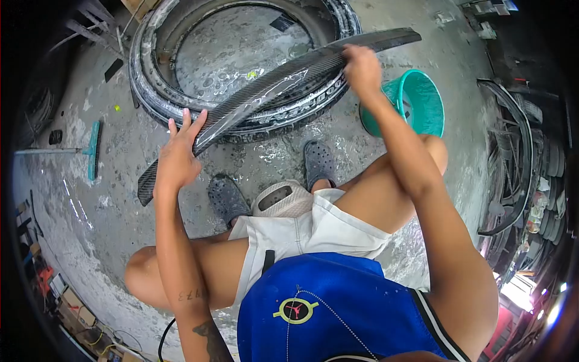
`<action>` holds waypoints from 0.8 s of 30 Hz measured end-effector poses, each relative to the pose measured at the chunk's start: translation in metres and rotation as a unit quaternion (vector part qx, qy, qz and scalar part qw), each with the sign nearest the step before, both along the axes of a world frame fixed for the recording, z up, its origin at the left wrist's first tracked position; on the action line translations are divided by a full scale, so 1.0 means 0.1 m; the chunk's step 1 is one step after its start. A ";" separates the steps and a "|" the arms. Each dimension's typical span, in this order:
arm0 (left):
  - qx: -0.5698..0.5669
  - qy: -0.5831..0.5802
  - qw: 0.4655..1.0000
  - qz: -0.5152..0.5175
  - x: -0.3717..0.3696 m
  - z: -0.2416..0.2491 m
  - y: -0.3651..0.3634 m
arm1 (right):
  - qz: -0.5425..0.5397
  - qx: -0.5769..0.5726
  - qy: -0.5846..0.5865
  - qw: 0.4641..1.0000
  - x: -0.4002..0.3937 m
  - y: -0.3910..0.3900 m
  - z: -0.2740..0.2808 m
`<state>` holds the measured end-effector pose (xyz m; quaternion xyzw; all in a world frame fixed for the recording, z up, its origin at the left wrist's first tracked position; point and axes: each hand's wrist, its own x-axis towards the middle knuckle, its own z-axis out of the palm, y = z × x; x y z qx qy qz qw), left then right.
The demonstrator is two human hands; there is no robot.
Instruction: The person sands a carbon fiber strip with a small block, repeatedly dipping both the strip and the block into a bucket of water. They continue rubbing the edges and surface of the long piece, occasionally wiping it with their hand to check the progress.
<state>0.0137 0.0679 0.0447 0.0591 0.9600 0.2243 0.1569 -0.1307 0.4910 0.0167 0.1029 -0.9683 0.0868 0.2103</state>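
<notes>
A long, curved, glossy carbon-fibre trim piece lies slantwise across a tyre on the floor. My left hand rests over its near left part, fingers spread and stretched past the edge. The trim's left tip sticks out beyond that hand. Toward the other end, my right hand is at the trim with its fingers curled in and slightly blurred. Whatever those fingers hold against the surface is hidden. A green bucket stands just below the right hand.
A green squeegee-like floor tool lies at left. The concrete floor looks wet and stained. Between my feet, in grey clogs, is a pale woven-look seat. A dark curved strip and stacked parts line the right side.
</notes>
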 end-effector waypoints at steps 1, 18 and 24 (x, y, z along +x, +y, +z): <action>0.011 -0.022 1.000 0.008 0.00 0.03 0.01 | -0.062 -0.013 -0.007 0.998 -0.08 0.02 0.03; 0.102 -0.157 0.982 -0.023 -0.23 0.08 -0.16 | -0.095 -0.032 0.121 0.988 -0.09 -0.09 -0.01; 0.124 -0.181 0.975 -0.038 -0.27 0.00 -0.26 | 0.126 -0.053 0.137 0.981 0.07 -0.17 0.14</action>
